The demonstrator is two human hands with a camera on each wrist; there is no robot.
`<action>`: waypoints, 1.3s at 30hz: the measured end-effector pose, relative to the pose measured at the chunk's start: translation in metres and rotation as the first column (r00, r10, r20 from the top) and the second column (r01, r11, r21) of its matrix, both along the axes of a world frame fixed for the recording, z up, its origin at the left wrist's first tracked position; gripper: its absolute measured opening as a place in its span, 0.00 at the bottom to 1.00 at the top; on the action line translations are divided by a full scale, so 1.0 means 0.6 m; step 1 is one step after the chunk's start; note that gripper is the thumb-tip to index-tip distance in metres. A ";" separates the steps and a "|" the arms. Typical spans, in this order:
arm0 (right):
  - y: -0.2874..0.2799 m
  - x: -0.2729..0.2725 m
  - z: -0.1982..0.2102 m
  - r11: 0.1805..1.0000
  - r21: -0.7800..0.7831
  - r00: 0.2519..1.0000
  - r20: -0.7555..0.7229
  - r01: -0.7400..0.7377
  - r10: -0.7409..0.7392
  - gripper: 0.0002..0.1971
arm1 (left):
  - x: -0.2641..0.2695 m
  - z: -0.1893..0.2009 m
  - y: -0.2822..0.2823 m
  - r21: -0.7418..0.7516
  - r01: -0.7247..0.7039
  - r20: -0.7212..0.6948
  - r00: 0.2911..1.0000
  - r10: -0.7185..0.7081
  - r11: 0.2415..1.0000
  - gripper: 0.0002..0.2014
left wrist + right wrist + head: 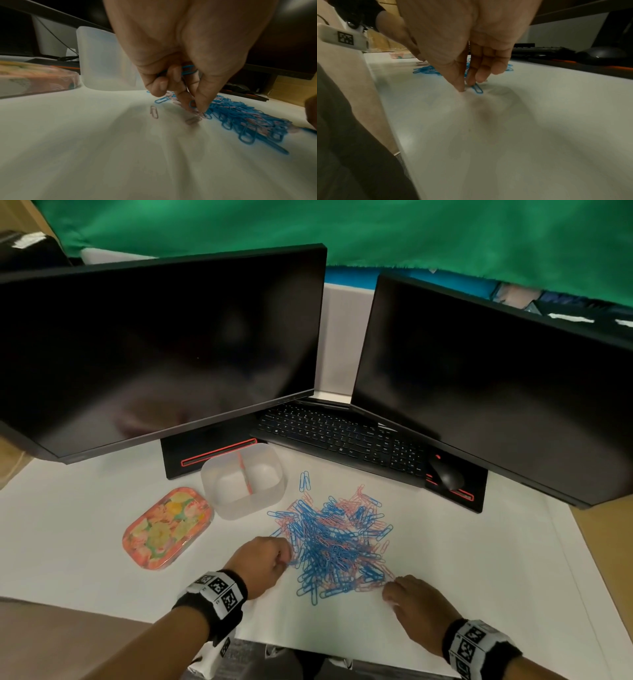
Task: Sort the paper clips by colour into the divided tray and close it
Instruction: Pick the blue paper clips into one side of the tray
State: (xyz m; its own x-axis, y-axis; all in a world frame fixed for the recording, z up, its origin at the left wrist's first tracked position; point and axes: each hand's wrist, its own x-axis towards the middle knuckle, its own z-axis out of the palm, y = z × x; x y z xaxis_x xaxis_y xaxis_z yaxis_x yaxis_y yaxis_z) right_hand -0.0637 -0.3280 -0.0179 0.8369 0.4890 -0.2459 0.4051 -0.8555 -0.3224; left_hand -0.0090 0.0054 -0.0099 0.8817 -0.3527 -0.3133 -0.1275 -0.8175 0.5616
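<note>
In the middle of the white desk mat (pixel 445 559), towards its near edge, you've got the big tangled heap of blue and pink wire paper clips (pixel 337 546), still all mixed. Your left hand (pixel 265 561) is at the heap's left edge: thumb and forefinger are pinching a blue clip (pixel 192 104) right at the tips, and there's a small bunch of blue clips (pixel 187 69) tucked under the other curled fingers against your palm. A lone pink clip (pixel 153 112) lies on the mat just left of those fingers.

Your right hand (pixel 416 604) is at the heap's near right corner, fingers pointing down with the tips on the mat. A single blue paper clip (pixel 477 88) lies right at your fingertips (pixel 471 79), touching or nearly so. Can't tell whether you've actually got hold of it, it's pretty blurry there.

The frosted translucent plastic tray with the pink divider (pixel 244 479) sits open at the far left of the heap, both compartments look bare. Its floral orange lid (pixel 168 527) lies flat just left of the tray. Behind it all: two dark monitors, a black keyboard (pixel 342 436) and a black mouse (pixel 447 474).
</note>
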 end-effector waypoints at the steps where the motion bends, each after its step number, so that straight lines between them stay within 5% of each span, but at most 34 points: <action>1: -0.004 -0.002 -0.001 0.998 0.033 0.998 -0.046 0.047 -0.046 0.17 | 0.000 0.001 0.001 -0.016 -0.017 0.008 1.000 0.018 1.000 0.08; 3: -0.012 0.000 -0.006 0.993 0.017 0.987 -0.116 0.115 -0.112 0.08 | 0.002 0.005 0.001 -0.028 -0.050 0.029 0.998 0.051 0.998 0.11; 7: -0.026 0.005 -0.003 0.972 0.096 0.968 -0.149 0.215 -0.200 0.08 | 0.007 0.007 -0.002 -0.033 -0.077 0.023 0.997 0.078 0.996 0.17; 11: -0.061 0.002 0.012 0.914 0.128 0.922 -0.095 0.384 -0.374 0.13 | 0.012 0.007 0.000 -0.126 -0.218 -0.102 0.973 0.205 0.968 0.09; 16: -0.070 -0.007 0.019 0.929 0.079 0.926 -0.150 0.361 -0.347 0.12 | 0.022 -0.001 0.002 -0.204 -0.384 -0.282 0.904 0.322 0.900 0.08; 23: -0.009 0.020 0.016 0.972 0.018 0.955 -0.191 0.233 -0.226 0.08 | 0.034 0.017 -0.016 -0.426 -0.673 -0.624 0.702 0.342 0.605 0.04; 26: -0.006 0.029 0.016 0.967 0.013 0.942 -0.230 0.253 -0.243 0.10 | 0.031 0.025 -0.014 -0.404 -0.629 -0.615 0.724 0.311 0.664 0.02; 31: -0.005 0.036 0.020 0.963 -0.024 0.925 -0.273 0.269 -0.265 0.11 | 0.018 0.014 -0.018 -0.157 -0.224 -0.354 0.922 0.157 0.962 0.14; 39: -0.008 0.030 0.019 0.965 -0.040 0.946 -0.193 0.257 -0.260 0.12 | -0.017 0.002 -0.064 0.155 0.094 -0.099 0.992 -0.079 0.983 0.11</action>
